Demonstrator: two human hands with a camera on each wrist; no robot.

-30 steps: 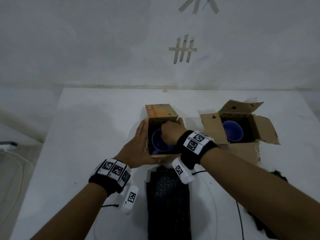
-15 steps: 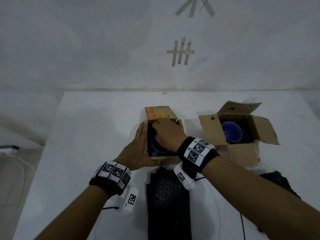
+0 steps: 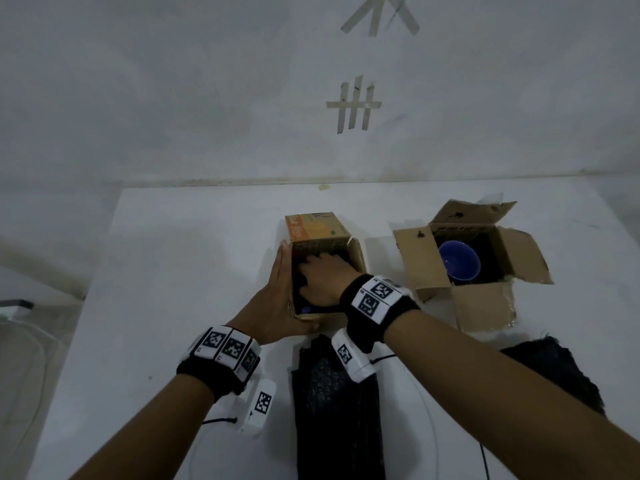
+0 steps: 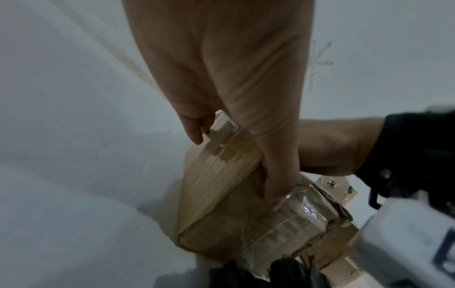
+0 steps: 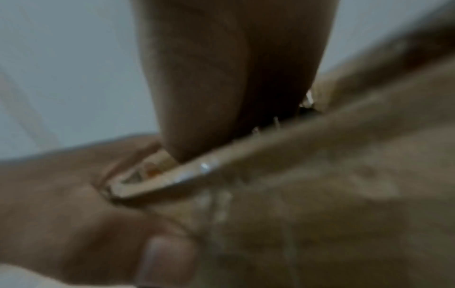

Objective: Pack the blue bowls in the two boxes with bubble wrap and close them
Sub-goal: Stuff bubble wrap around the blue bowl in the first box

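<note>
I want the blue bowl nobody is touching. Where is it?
In the head view, the blue bowl sits inside the open box on the right, beside the smaller box that the left hand and right hand are at.

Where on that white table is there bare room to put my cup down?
Bare table lies left of the left box, out to the table's left edge, and behind both boxes toward the wall. The gap to the right box is narrow. The near edge is crowded: black bubble wrap and both forearms.

Matt cardboard box point(image 4: 216, 220) with glossy tape point(image 4: 305, 208), smooth blue bowl point(image 3: 459, 261), black bubble wrap point(image 3: 336, 410), matt white table point(image 3: 180, 271)
</note>
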